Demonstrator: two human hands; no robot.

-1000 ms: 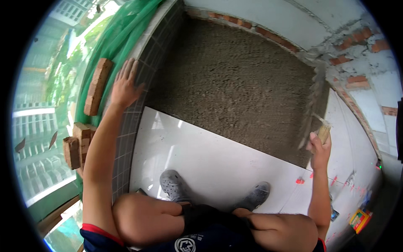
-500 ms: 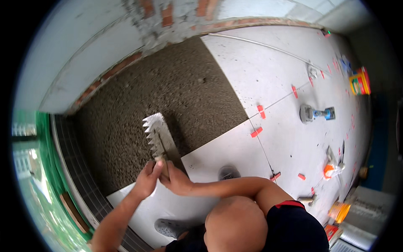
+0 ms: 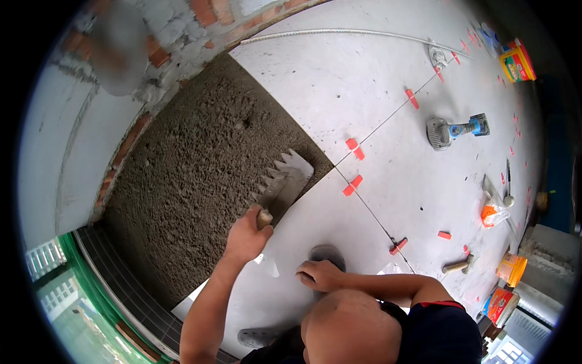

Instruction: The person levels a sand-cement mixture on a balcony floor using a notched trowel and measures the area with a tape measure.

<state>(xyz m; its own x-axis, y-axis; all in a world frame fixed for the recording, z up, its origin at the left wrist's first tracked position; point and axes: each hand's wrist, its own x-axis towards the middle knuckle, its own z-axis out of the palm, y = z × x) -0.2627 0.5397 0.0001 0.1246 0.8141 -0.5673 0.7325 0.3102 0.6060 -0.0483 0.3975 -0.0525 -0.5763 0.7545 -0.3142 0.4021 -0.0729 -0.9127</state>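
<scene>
My left hand (image 3: 247, 233) grips the short handle (image 3: 264, 218) of a notched trowel (image 3: 288, 179), whose toothed blade lies over the rough grey mortar bed (image 3: 182, 170) beside the edge of the white tiles (image 3: 382, 218). My right hand (image 3: 320, 276) has curled fingers near my knee, over a grey clog (image 3: 327, 255); whether it holds anything is hidden. Red levelling wedges (image 3: 354, 148) sit along the tile joints.
A brick-and-plaster wall (image 3: 127, 148) borders the mortar. Dark tiles and green mesh (image 3: 91, 273) run at lower left. On the tiles lie a cordless tool (image 3: 454, 127), a long straightedge (image 3: 351, 35), a mallet (image 3: 458, 264) and bags (image 3: 491, 212); several buckets (image 3: 512, 270) stand at right.
The view has swung toward the right. Both hands gripped the trowel half a second ago; now my right hand has left it and my left hand holds it, its blade moved rightward to the tile corner.
</scene>
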